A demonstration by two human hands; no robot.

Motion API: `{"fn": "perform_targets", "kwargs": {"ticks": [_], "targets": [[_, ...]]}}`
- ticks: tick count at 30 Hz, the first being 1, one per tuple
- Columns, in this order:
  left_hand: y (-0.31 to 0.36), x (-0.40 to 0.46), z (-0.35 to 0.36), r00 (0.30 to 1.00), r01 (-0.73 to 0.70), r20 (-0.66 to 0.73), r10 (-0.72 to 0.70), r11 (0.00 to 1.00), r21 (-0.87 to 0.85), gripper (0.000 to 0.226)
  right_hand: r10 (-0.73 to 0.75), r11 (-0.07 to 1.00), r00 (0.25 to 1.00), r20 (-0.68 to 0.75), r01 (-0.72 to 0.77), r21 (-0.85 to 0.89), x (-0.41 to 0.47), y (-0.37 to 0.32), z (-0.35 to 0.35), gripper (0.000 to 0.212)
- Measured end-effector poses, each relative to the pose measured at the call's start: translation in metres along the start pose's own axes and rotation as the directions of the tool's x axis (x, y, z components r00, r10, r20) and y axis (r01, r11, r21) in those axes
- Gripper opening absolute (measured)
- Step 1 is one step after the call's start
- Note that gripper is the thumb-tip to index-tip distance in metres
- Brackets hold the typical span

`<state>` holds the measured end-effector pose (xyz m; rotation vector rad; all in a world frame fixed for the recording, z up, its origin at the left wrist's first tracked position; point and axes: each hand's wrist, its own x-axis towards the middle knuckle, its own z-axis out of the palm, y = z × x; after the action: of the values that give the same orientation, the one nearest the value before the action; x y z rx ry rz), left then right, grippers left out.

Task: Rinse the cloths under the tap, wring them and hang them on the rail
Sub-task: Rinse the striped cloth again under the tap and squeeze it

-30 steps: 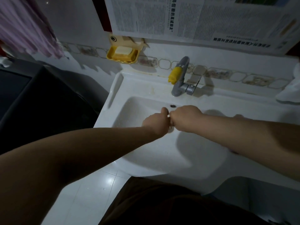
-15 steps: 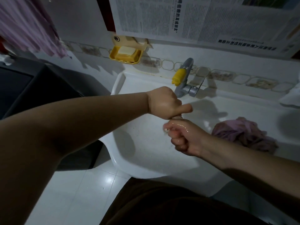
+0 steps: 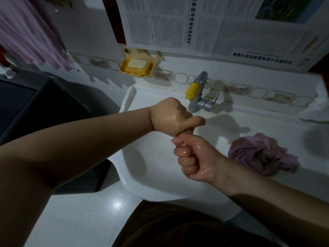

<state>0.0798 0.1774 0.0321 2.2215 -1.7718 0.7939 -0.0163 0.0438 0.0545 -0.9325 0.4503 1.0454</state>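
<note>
Wringing step, over the sink (image 3: 142, 179) basin. Left hand (image 3: 169, 116) on top, right hand (image 3: 192, 157) under it, both fists curled tight round a twisted cloth (image 3: 188, 131); only a small brownish bit shows between the fists, rest hidden inside the fingers (image 3: 185, 155). Both hands wet and shiny.

To do it well: keep fists stacked close w/ the twist over the basin, not over the floor, so runoff drops in. Turn fists opposite ways, then re-grip further along and twist again, since a short grip prob. leaves the ends soaked. Can't tell if water runs from the tap (image 3: 197, 93).

Second, pink cloth (image 3: 258, 154) lies bunched on the sink's right ledge, near the right wrist, prob. next or already wrung; can't say which. Pink fabric (image 3: 30, 32) hangs at upper left; rail itself not seen.
</note>
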Motion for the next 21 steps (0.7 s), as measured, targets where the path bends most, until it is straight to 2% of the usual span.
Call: {"fn": "perform_targets", "kwargs": {"ticks": [7, 13, 15, 17, 19, 21], "targets": [[0.006, -0.006, -0.005, 0.999, -0.004, -0.046, 0.007, 0.999, 0.053, 0.014, 0.034, 0.999, 0.994, 0.107, -0.032, -0.016, -0.004, 0.001, 0.005, 0.033], [0.012, -0.016, -0.006, 0.999, 0.040, -0.025, -0.038, 0.996, 0.083, 0.016, 0.085, 0.993, 0.990, 0.109, -0.075, -0.092, -0.001, 0.000, 0.001, 0.033], [0.015, -0.022, -0.003, 0.995, 0.090, 0.036, -0.091, 0.995, 0.043, 0.018, 0.117, 0.969, 0.992, 0.039, -0.105, -0.226, 0.006, -0.003, -0.006, 0.035], [0.018, -0.030, -0.001, 0.972, 0.181, 0.157, -0.177, 0.983, -0.012, 0.026, 0.085, 0.904, 0.996, -0.042, -0.095, -0.417, 0.016, -0.006, -0.015, 0.033], [0.021, -0.039, 0.002, 0.915, 0.317, 0.269, -0.299, 0.948, -0.024, 0.030, 0.010, 0.796, 0.997, -0.077, -0.055, -0.603, 0.025, -0.009, -0.023, 0.027], [0.024, -0.050, 0.003, 0.824, 0.479, 0.358, -0.439, 0.878, -0.026, 0.036, -0.097, 0.683, 0.991, -0.092, -0.002, -0.731, 0.032, -0.013, -0.028, 0.037]]}}
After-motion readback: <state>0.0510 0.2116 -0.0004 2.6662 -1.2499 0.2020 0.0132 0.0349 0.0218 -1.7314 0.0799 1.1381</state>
